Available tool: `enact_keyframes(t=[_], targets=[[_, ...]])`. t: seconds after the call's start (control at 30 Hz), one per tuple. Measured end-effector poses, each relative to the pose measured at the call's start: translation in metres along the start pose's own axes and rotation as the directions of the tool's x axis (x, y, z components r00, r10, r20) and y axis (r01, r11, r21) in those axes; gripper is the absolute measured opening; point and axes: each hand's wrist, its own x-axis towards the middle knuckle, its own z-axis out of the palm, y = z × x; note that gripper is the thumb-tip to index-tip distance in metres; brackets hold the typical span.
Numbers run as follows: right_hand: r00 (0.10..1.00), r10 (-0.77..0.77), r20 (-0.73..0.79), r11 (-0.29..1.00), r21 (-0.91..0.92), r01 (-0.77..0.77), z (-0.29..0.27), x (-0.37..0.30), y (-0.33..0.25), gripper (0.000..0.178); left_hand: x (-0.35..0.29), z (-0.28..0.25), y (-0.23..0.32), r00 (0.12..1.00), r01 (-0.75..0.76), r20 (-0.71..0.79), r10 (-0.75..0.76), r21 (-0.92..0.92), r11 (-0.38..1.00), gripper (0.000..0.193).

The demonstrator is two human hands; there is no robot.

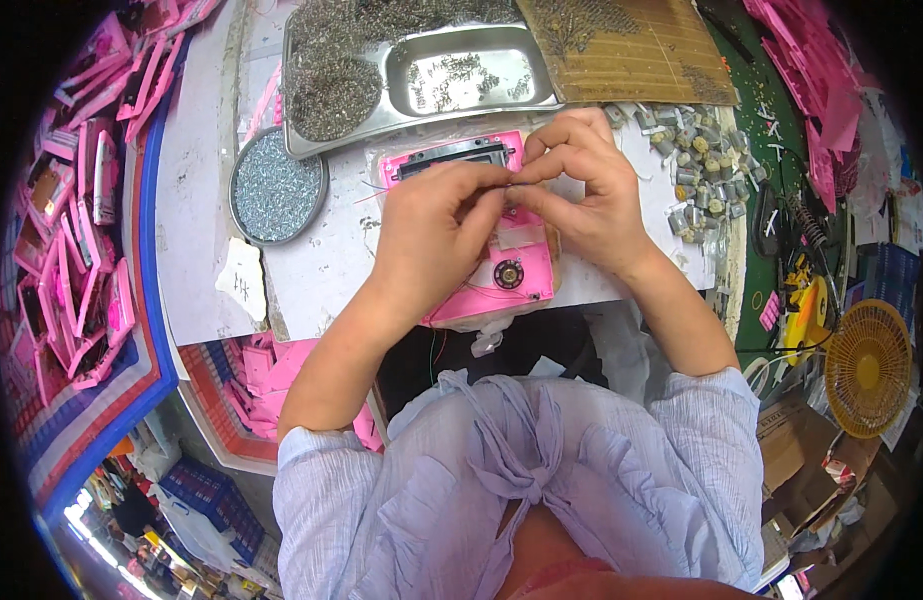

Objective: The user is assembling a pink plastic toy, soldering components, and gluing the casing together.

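The pink casing (541, 268) lies on the table before the person, its round speaker (508, 274) near the lower edge. Over its middle, the left hand (436, 235) and right hand (591, 190) meet, each with thumb and forefinger pressed together; what they pinch is too small to tell. The left wrist bends inward; the right hand's other fingers curl above. Both forearms angle inward. Beyond are a metal tray (421, 124), screw dish (278, 242) and motors (696, 160).

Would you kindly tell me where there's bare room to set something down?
On the white paper: left of the round dish of silvery pieces, and between that dish and the pink plastic casing. Crowded: around the grey cylindrical parts.
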Motion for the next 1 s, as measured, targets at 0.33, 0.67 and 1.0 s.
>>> enact_keyframes(t=[0.33,0.67,1.0], targets=[[0.998,-0.040,-0.048,0.998,-0.059,0.037,0.008,-0.008,0.003,0.017,-0.006,0.008,0.001,0.973,0.089,-0.198,-0.121,-0.164,0.982,0.013],[0.986,-0.042,-0.162,0.971,-0.237,0.002,-0.058,-0.039,-0.023,0.029,-0.005,-0.004,0.000,0.985,-0.163,-0.031,0.172,0.186,0.969,0.010],[0.258,0.686,-0.680,0.727,0.648,-0.225,-0.271,-0.232,0.010,0.031,-0.002,0.004,-0.001,0.946,-0.291,-0.043,0.322,0.328,0.899,0.011]])
